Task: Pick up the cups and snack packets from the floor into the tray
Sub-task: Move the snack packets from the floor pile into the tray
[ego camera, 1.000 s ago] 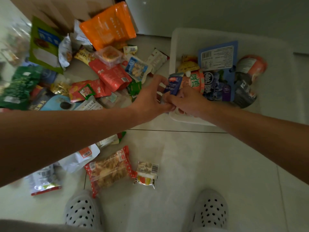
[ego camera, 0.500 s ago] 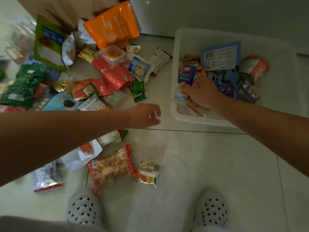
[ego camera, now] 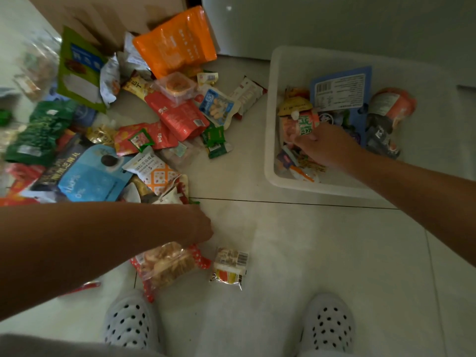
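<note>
Your left grip (ego camera: 198, 228) hangs over the near cracker packet (ego camera: 167, 266); your right grip (ego camera: 322, 146) sits among packets (ego camera: 305, 124) in the tray (ego camera: 269, 124). Whether either holds anything, I cannot tell.

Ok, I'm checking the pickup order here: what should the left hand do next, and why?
Probably close the left hand on the clear packet with red ends. The hand is right above that packet, though whether they touch is unclear. The packet lies on the floor apart from the main pile, so it should be easy to lift. The right hand is busy among packets in the white tray.
</note>
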